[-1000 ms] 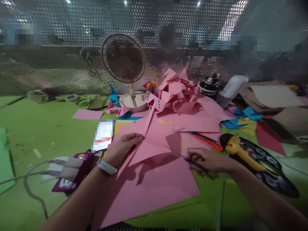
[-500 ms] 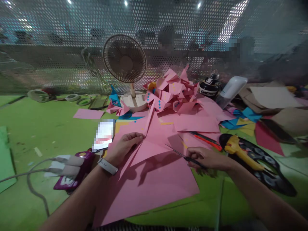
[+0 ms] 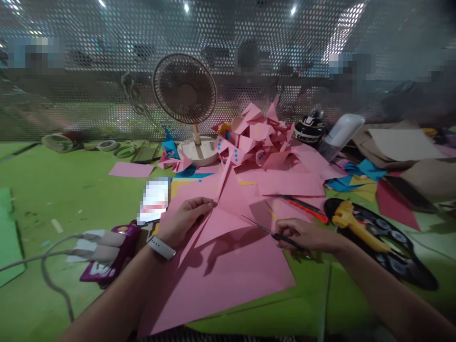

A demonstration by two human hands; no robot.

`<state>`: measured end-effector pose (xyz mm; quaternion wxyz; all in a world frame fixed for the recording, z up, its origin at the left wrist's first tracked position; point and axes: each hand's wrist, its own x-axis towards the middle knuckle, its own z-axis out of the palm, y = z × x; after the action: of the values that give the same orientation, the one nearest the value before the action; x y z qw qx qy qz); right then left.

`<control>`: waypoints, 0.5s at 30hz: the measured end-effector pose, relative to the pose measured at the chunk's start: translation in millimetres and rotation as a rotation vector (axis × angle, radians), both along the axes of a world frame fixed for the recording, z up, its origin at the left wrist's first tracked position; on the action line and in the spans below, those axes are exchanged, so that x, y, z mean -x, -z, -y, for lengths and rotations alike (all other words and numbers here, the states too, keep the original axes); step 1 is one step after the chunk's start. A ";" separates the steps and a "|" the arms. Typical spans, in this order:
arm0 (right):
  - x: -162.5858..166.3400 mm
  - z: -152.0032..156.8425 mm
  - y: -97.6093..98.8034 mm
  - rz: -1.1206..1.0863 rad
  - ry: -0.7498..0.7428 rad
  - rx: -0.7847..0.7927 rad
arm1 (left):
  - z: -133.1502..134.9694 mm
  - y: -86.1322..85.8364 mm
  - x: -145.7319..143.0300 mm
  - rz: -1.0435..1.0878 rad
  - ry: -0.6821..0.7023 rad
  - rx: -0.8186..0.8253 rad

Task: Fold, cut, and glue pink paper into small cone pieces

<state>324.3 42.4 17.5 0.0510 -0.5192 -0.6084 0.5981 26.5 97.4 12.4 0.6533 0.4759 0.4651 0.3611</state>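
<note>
My left hand [image 3: 190, 216], with a white watch band at the wrist, pinches a folded piece of pink paper [image 3: 228, 218] that has long pointed flaps. The folded paper is held above a large flat pink sheet [image 3: 245, 280] and casts a shadow on it. In my right hand [image 3: 295, 232] are dark-handled scissors [image 3: 258, 224], fingers wrapped round the handles. The thin blades point left toward the lower right flap, and their tips lie close to its edge. Whether they touch the paper, I cannot tell.
Behind are a fan [image 3: 185, 90] and a heap of folded pink paper pieces [image 3: 258, 133]. A phone [image 3: 154, 199] and a purple power strip [image 3: 110, 251] lie left. At right are an orange cutter [image 3: 306, 209], a yellow glue gun [image 3: 359, 225] on a black holder, and a clear bottle [image 3: 344, 133].
The scissors have shifted slightly left in my right hand's grip. My left hand and the folded pink paper stay almost where they were.
</note>
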 end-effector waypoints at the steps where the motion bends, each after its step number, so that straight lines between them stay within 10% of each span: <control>1: -0.4 -0.2 1.4 -0.005 -0.003 -0.012 | 0.0 0.1 -0.1 0.002 0.000 -0.004; 15: -4.9 -2.8 11.5 -0.045 0.016 -0.063 | 0.8 -0.9 -0.5 0.042 -0.009 0.033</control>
<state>329.2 45.2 6.0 0.0859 -0.5083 -0.6215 0.5899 27.0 96.6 13.3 0.6690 0.4553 0.4594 0.3662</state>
